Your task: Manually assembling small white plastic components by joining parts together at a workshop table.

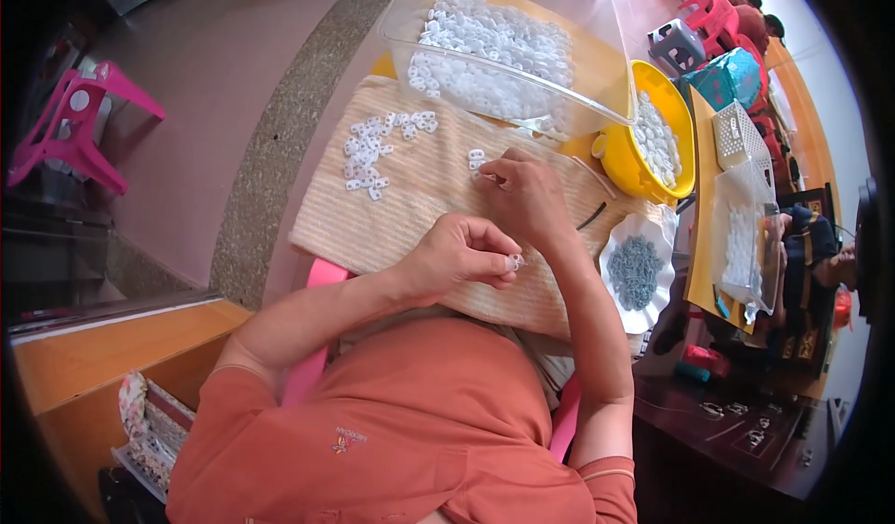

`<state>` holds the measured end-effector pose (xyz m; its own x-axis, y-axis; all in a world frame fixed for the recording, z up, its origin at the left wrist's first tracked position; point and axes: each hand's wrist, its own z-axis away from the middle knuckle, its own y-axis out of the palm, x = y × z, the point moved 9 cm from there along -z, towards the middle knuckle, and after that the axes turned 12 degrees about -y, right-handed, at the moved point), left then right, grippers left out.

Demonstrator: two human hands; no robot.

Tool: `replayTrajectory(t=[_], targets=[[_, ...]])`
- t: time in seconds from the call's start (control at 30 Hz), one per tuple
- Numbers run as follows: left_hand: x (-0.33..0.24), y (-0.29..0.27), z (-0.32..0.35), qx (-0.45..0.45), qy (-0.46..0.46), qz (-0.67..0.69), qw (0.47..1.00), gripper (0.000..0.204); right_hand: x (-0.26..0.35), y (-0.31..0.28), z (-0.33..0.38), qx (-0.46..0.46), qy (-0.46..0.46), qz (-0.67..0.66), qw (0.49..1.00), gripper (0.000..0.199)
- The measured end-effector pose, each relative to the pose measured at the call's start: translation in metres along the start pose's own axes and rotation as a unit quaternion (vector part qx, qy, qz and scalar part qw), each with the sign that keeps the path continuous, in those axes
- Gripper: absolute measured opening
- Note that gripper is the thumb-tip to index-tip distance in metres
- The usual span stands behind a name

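1. We've got one small whitish, partly see-through plastic piece (pixel 516 262) in the left hand (pixel 455 259); it sits right at the tips of thumb and forefinger, sticking out past them to the right, off the palm.
2. Left grip: narrow pinch, tips closed on that piece; its exact shape is too small for us to read.
3. Right hand (pixel 528 194) is farther out over the cloth, palm down, fingers bent, tips beside a short column of white two-hole plastic tabs (pixel 476 156). We can't tell whether its fingertips hold anything; they're partly hidden.
4. Under both hands we have a beige striped towel-like cloth (pixel 410 184). Left of the column, well apart from it, a loose scatter of matching white tabs (pixel 362 162).
5. Right of the right hand: a short thin black strip (pixel 592 216) lying on the cloth, then a white wavy-rimmed bowl (pixel 637 321) holding a heap of small dark grey bits (pixel 636 268).
6. Beyond the cloth: a large clear plastic bin (pixel 597 109) with many white tabs inside. Just beside it on the right, a round yellow plastic tub (pixel 620 165), also loaded with white pieces (pixel 655 142).
7. Off left on the floor we see a bright pink plastic stool (pixel 82 149).
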<state>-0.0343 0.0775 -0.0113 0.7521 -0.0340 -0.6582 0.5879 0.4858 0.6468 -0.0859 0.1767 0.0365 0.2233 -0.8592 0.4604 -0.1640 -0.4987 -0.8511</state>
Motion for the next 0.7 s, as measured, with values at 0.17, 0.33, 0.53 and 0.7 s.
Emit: replayTrajectory(t=[0.17,0.33,0.53,0.7], targets=[[0.002,0.003,-0.001,0.02,0.004,-0.021,1.0,0.014,0.011,0.005,0.003,-0.014,-0.067,-0.024,0.997,0.017],[0.002,0.004,-0.001,0.016,0.003,-0.02,1.0,0.013,0.01,-0.001,0.014,-0.041,-0.081,-0.046,0.995,0.016],[-0.004,0.002,0.003,-0.003,0.001,-0.012,1.0,0.014,-0.013,-0.015,0.048,-0.097,0.064,-0.243,0.963,0.011],[-0.002,-0.002,0.001,0.0,0.007,-0.004,1.0,0.014,-0.025,-0.018,0.084,-0.15,0.183,-0.362,0.902,0.014]])
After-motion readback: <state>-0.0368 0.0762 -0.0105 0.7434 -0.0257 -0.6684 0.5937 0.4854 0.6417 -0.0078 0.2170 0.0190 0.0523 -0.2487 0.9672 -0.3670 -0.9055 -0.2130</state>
